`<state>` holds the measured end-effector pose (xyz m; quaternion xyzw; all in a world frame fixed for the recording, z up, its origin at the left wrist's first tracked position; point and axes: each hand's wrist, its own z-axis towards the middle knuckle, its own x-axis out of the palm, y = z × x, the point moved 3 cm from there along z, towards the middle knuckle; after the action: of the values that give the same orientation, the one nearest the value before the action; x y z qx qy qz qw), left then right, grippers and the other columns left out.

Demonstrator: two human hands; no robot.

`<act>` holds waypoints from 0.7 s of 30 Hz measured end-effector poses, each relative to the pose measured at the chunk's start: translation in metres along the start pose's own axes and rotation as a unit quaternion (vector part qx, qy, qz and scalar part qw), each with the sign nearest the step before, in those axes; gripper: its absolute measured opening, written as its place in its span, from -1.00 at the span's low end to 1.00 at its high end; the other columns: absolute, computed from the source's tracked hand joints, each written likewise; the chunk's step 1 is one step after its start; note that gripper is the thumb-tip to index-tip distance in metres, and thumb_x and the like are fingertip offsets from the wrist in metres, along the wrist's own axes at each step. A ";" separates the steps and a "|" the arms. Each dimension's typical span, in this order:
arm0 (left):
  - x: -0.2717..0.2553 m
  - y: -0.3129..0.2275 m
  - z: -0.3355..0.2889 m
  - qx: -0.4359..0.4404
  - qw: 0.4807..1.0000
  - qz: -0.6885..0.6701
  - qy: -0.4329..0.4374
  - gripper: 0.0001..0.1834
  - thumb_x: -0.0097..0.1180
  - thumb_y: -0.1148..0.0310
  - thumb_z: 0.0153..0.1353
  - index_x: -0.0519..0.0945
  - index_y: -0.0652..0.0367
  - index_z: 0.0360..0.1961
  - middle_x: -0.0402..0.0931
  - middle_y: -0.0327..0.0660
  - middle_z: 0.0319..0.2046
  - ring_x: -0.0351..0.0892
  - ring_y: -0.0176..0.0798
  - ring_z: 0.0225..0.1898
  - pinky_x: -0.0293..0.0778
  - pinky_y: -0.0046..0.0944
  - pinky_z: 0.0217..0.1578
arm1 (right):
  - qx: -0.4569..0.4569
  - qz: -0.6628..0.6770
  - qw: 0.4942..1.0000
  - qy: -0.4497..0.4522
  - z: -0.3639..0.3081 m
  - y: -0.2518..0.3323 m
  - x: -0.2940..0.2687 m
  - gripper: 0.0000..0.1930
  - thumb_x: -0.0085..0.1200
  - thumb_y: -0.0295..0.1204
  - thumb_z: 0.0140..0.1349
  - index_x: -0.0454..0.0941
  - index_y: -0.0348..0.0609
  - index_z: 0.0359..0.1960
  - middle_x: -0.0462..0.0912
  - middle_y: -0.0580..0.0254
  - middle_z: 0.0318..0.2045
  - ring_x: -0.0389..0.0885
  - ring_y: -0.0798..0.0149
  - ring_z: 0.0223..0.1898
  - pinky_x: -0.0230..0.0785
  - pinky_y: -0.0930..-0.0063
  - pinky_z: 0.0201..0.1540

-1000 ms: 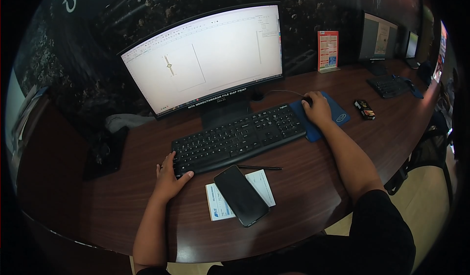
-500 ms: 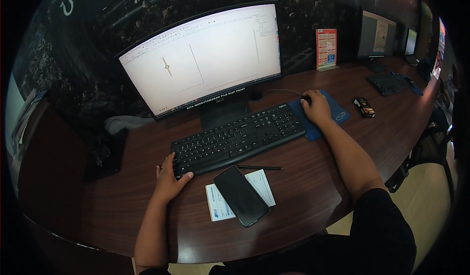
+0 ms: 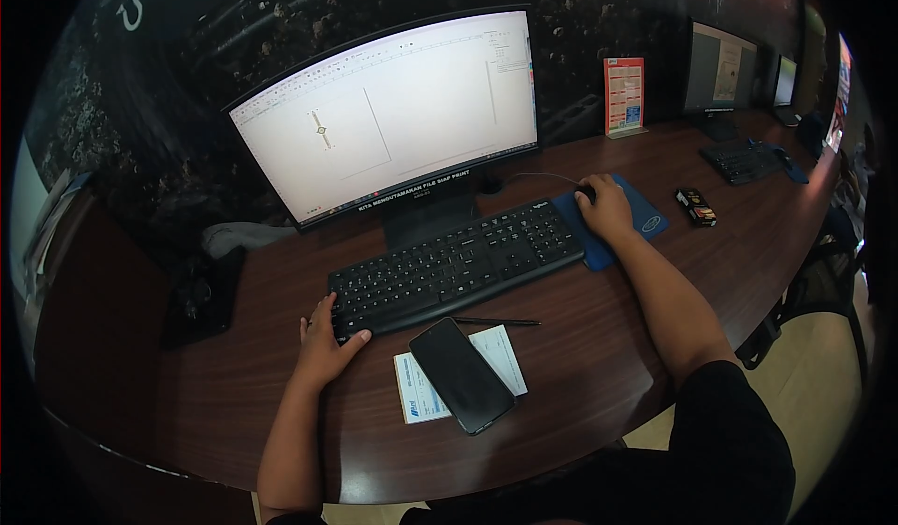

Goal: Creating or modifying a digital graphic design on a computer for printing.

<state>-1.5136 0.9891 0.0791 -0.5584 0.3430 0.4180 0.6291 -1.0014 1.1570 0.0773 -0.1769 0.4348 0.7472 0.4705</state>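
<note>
My left hand [image 3: 325, 348] rests at the left end of a black keyboard [image 3: 458, 258], thumb and fingers apart around its near corner. On a blue mouse pad [image 3: 647, 209], my right hand [image 3: 608, 208] is closed over a dark computer mouse [image 3: 586, 191], most of which the hand covers. Behind the keyboard stands a monitor [image 3: 440, 95], its screen showing a mostly white page with a small slender ornament at the left. A black smartphone [image 3: 462, 375] lies aslant on a white printed paper pad [image 3: 506, 357] in front of the keyboard, with a dark pen [image 3: 496, 321] just beyond.
A small dark box [image 3: 695, 206] lies right of the mouse pad. Farther back are an upright red card stand [image 3: 625, 97], a second monitor [image 3: 720, 65] and another keyboard [image 3: 739, 161]. Papers [image 3: 47, 226] stand at the far left, past a dark wooden partition [image 3: 103, 273].
The whole view has shifted very slightly. Both hands keep their places, and nothing has been picked up or let go.
</note>
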 end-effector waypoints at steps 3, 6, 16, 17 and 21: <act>0.000 0.000 0.000 0.001 1.000 0.001 0.002 0.04 0.38 0.00 0.13 0.12 0.27 0.48 0.29 0.15 0.39 0.20 0.13 0.47 -0.32 0.21 0.50 | -0.002 -0.001 1.000 0.000 0.000 -0.001 0.001 -0.72 0.25 -0.34 0.22 0.65 -0.09 -0.04 0.62 0.07 -0.01 0.59 -0.08 0.05 0.45 0.12 0.13; 0.001 0.002 0.000 0.002 1.000 0.004 0.000 0.04 0.38 0.00 0.13 0.12 0.27 0.48 0.28 0.16 0.39 0.20 0.13 0.47 -0.32 0.22 0.50 | -0.005 0.001 1.000 -0.001 0.000 0.000 0.001 -0.71 0.25 -0.35 0.22 0.65 -0.10 -0.04 0.62 0.06 -0.01 0.59 -0.08 0.05 0.44 0.12 0.13; -0.001 -0.001 0.000 -0.006 1.000 -0.014 0.021 0.09 0.35 -0.13 0.12 0.12 0.28 0.48 0.18 0.26 0.43 0.02 0.17 0.53 -0.31 0.26 0.49 | -0.004 0.002 1.000 -0.001 -0.001 -0.001 0.001 -0.72 0.26 -0.35 0.21 0.66 -0.11 -0.04 0.63 0.05 -0.02 0.59 -0.08 0.05 0.44 0.12 0.13; -0.001 0.000 0.000 -0.006 1.000 -0.014 0.021 0.09 0.35 -0.13 0.12 0.12 0.28 0.48 0.18 0.26 0.43 0.02 0.17 0.53 -0.31 0.26 0.49 | -0.004 0.002 1.000 -0.001 0.000 -0.001 0.001 -0.72 0.26 -0.35 0.21 0.66 -0.11 -0.04 0.63 0.05 -0.02 0.59 -0.08 0.05 0.44 0.12 0.13; -0.002 0.001 -0.001 -0.006 1.000 -0.009 0.019 0.09 0.35 -0.13 0.12 0.11 0.27 0.48 0.18 0.26 0.43 0.02 0.17 0.53 -0.31 0.26 0.49 | -0.006 0.007 1.000 -0.002 0.000 -0.001 0.002 -0.72 0.25 -0.35 0.21 0.66 -0.12 -0.05 0.63 0.04 -0.01 0.59 -0.09 0.05 0.43 0.11 0.14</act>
<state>-1.5151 0.9882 0.0799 -0.5730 0.3471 0.4033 0.6234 -1.0013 1.1582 0.0756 -0.1752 0.4310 0.7535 0.4645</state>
